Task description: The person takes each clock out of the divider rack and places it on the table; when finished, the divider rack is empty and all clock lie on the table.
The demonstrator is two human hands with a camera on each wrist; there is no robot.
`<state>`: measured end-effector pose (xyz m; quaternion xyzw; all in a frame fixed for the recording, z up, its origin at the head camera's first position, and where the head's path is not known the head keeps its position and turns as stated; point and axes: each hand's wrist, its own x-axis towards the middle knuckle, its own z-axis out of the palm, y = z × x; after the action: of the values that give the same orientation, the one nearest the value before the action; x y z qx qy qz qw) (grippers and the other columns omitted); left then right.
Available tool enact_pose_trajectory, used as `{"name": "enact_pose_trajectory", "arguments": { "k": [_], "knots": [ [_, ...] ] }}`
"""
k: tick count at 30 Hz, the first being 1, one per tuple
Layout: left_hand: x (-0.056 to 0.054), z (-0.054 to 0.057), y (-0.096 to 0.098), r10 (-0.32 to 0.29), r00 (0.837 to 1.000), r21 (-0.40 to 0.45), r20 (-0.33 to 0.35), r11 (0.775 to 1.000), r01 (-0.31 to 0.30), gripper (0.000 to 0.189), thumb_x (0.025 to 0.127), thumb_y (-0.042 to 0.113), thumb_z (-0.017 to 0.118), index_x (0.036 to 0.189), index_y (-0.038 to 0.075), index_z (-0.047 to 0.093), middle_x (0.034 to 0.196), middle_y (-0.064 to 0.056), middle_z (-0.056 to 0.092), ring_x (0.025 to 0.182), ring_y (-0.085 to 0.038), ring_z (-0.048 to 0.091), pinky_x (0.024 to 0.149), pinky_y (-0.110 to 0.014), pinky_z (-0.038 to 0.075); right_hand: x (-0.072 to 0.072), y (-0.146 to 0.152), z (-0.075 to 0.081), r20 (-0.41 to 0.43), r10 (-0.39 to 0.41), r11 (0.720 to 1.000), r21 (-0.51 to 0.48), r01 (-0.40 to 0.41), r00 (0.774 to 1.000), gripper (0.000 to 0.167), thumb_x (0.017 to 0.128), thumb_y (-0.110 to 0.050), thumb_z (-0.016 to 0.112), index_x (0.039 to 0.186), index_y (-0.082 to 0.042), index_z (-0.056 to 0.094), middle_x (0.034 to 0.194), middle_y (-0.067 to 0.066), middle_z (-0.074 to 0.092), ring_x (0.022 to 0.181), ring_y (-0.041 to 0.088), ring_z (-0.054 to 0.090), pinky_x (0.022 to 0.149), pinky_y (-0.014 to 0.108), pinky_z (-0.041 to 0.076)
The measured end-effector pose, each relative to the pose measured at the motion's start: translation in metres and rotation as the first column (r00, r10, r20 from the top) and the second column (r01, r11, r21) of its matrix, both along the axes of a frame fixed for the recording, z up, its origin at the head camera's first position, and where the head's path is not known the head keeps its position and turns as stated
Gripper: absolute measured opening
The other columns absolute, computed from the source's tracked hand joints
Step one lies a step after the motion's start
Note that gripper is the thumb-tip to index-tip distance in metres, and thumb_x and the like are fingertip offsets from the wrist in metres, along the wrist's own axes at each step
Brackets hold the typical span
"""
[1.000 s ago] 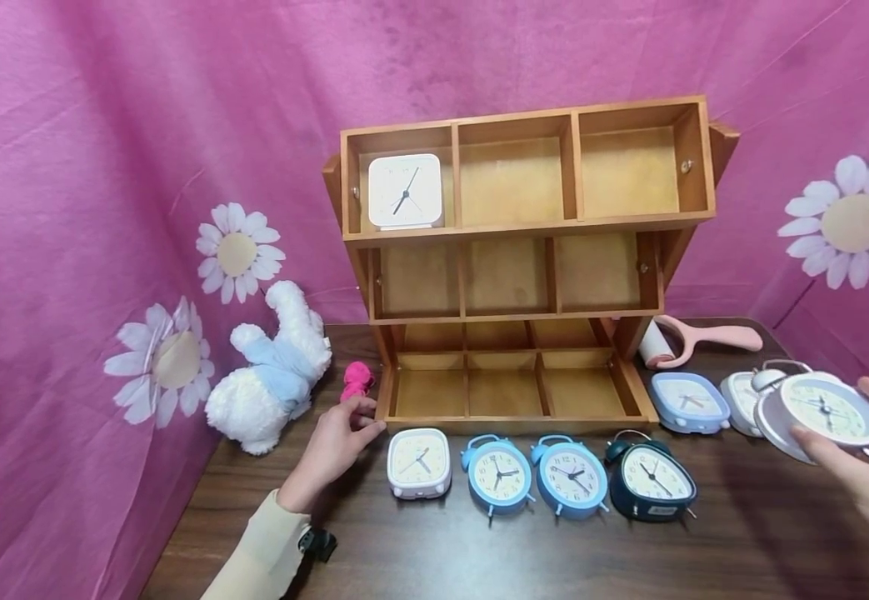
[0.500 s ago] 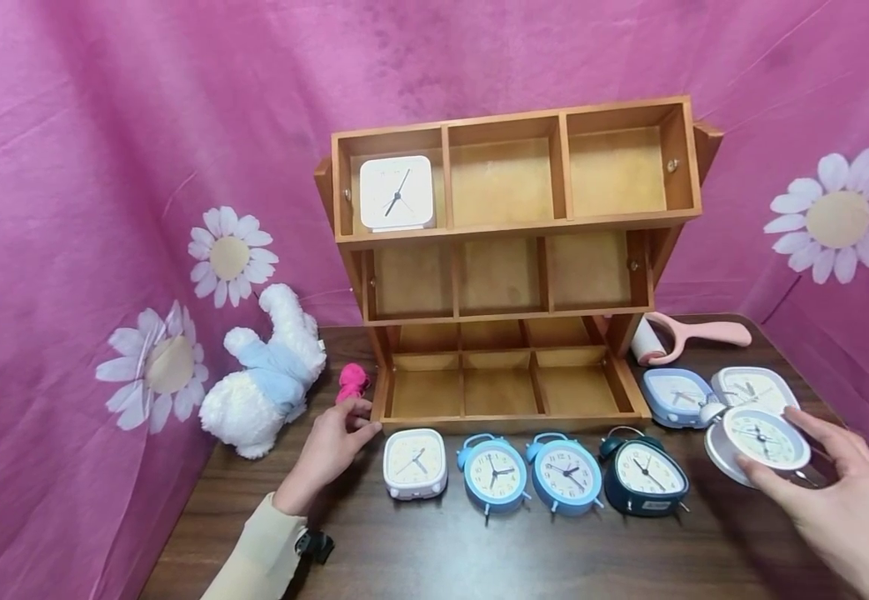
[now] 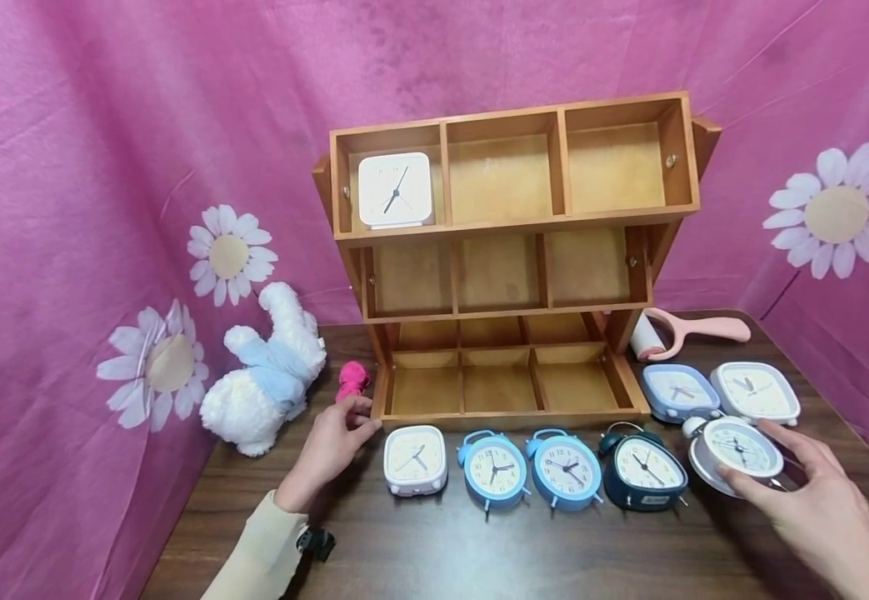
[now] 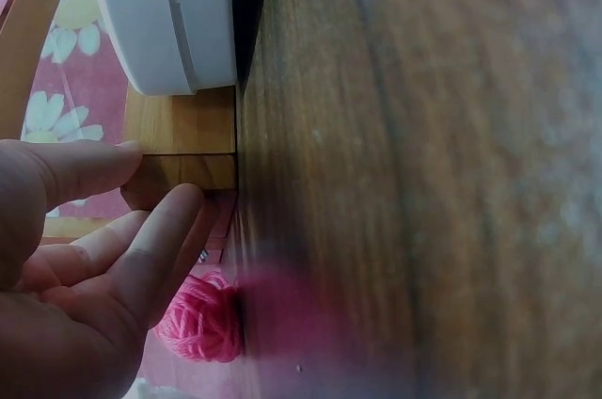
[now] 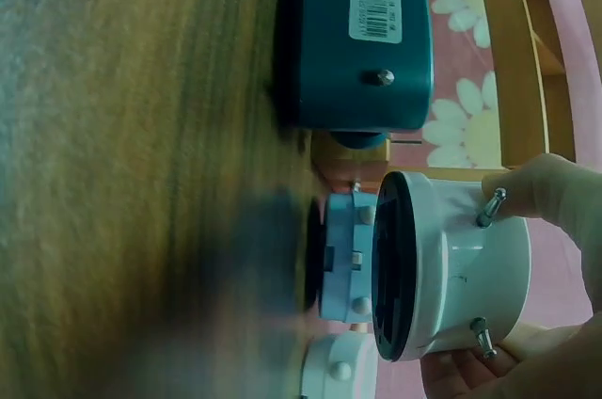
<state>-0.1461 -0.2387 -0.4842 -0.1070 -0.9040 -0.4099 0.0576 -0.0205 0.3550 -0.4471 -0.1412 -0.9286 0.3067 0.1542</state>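
My right hand (image 3: 824, 492) grips a round white twin-bell alarm clock (image 3: 743, 448) by its sides, thumb on one side and fingers on the other. In the right wrist view the clock (image 5: 470, 267) hangs above the table, its dark back downward and two metal legs showing. My left hand (image 3: 332, 448) holds the lower left front corner of the three-tier wooden shelf (image 3: 509, 421), thumb and fingers on either side of it. Left of the held clock, a dark green alarm clock (image 3: 646, 475) lies face up. A square white clock (image 3: 395, 190) stands in the top left compartment.
Two blue alarm clocks (image 3: 565, 475) and a small white clock (image 3: 415, 461) line the shelf's front. Behind the held clock lie a blue square clock (image 3: 679, 392), a white one (image 3: 755, 390) and a pink lint roller (image 3: 696, 329). Pink yarn (image 3: 352, 379) and a plush toy (image 3: 265, 375) sit left.
My right hand has carried the white twin-bell clock left and lower, to beside the green clock, uncovering the white clock behind. My left hand has stayed at the shelf corner.
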Motion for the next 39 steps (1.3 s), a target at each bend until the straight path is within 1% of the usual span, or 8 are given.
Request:
{"name": "enact_pose_trajectory", "arguments": {
  "k": [4, 10, 17, 19, 24, 26, 35, 39],
  "knots": [
    [0.003, 0.007, 0.003, 0.012, 1.000, 0.002, 0.023, 1.000, -0.012, 0.031, 0.102, 0.025, 0.084, 0.122, 0.004, 0.075, 0.099, -0.010, 0.084, 0.087, -0.017, 0.078, 0.070, -0.031, 0.058, 0.000, -0.002, -0.002, 0.027, 0.024, 1.000, -0.020, -0.024, 0.999, 0.084, 0.093, -0.032, 0.091, 0.162, -0.004, 0.053, 0.156, 0.036, 0.049, 0.127, 0.049, 0.050, 0.090, 0.030, 0.033],
    [0.014, 0.032, 0.017, 0.094, 0.987, -0.025, 0.130, 0.995, -0.092, 0.026, 0.100, 0.012, 0.084, 0.123, 0.004, 0.076, 0.104, -0.012, 0.085, 0.095, -0.022, 0.080, 0.077, -0.030, 0.058, -0.001, -0.004, -0.004, 0.054, 0.062, 0.998, -0.037, -0.060, 0.997, 0.083, 0.097, -0.027, 0.085, 0.165, 0.002, 0.046, 0.157, 0.044, 0.042, 0.131, 0.071, 0.045, 0.102, 0.074, 0.035],
    [0.013, 0.031, 0.016, 0.099, 0.986, -0.029, 0.131, 0.995, -0.096, 0.027, 0.100, 0.013, 0.084, 0.125, 0.004, 0.075, 0.106, -0.012, 0.085, 0.096, -0.021, 0.081, 0.076, -0.029, 0.059, -0.004, -0.002, -0.013, 0.070, 0.083, 0.997, -0.016, -0.082, 0.994, 0.082, 0.098, -0.027, 0.084, 0.163, 0.005, 0.045, 0.156, 0.045, 0.042, 0.132, 0.071, 0.044, 0.102, 0.077, 0.035],
    [0.007, 0.018, 0.010, 0.076, 0.992, -0.020, 0.097, 0.997, -0.074, 0.029, 0.100, 0.018, 0.085, 0.124, 0.005, 0.076, 0.104, -0.009, 0.085, 0.094, -0.019, 0.080, 0.075, -0.029, 0.059, -0.005, -0.001, -0.015, 0.086, 0.091, 0.996, -0.015, -0.090, 0.992, 0.083, 0.098, -0.028, 0.084, 0.163, 0.005, 0.045, 0.157, 0.046, 0.041, 0.132, 0.072, 0.043, 0.102, 0.078, 0.035],
    [-0.026, -0.047, -0.019, 0.028, 0.999, -0.028, 0.043, 0.999, -0.027, 0.035, 0.098, 0.036, 0.089, 0.126, 0.017, 0.075, 0.099, 0.008, 0.084, 0.089, -0.004, 0.079, 0.074, -0.027, 0.061, -0.006, 0.000, -0.017, 0.130, 0.107, 0.994, -0.017, -0.105, 0.986, 0.084, 0.098, -0.031, 0.084, 0.164, 0.004, 0.043, 0.158, 0.048, 0.038, 0.131, 0.076, 0.043, 0.102, 0.079, 0.036],
    [-0.034, -0.063, -0.025, 0.023, 0.999, -0.027, 0.049, 0.999, -0.022, 0.037, 0.098, 0.040, 0.089, 0.126, 0.022, 0.075, 0.100, 0.011, 0.084, 0.090, -0.002, 0.078, 0.075, -0.025, 0.061, -0.006, -0.001, -0.018, 0.140, 0.106, 0.994, -0.017, -0.104, 0.984, 0.085, 0.099, -0.032, 0.084, 0.164, 0.004, 0.043, 0.158, 0.048, 0.038, 0.131, 0.076, 0.043, 0.102, 0.079, 0.036],
    [-0.018, -0.036, -0.016, -0.032, 0.999, 0.005, -0.022, 0.999, 0.032, 0.036, 0.103, 0.035, 0.083, 0.127, 0.009, 0.074, 0.098, -0.004, 0.085, 0.085, -0.008, 0.077, 0.066, -0.027, 0.057, -0.005, -0.002, -0.019, 0.145, 0.096, 0.995, 0.000, -0.097, 0.985, 0.087, 0.097, -0.033, 0.086, 0.162, 0.006, 0.044, 0.156, 0.048, 0.040, 0.129, 0.072, 0.046, 0.098, 0.078, 0.039],
    [0.000, 0.001, 0.002, -0.003, 1.000, 0.019, 0.009, 1.000, 0.003, 0.031, 0.102, 0.023, 0.083, 0.122, 0.001, 0.074, 0.098, -0.012, 0.084, 0.086, -0.017, 0.079, 0.068, -0.029, 0.058, -0.005, -0.004, -0.020, 0.145, 0.086, 0.996, 0.001, -0.087, 0.986, 0.088, 0.096, -0.032, 0.087, 0.162, 0.007, 0.043, 0.155, 0.048, 0.040, 0.129, 0.068, 0.047, 0.099, 0.078, 0.038]
  ]
}}
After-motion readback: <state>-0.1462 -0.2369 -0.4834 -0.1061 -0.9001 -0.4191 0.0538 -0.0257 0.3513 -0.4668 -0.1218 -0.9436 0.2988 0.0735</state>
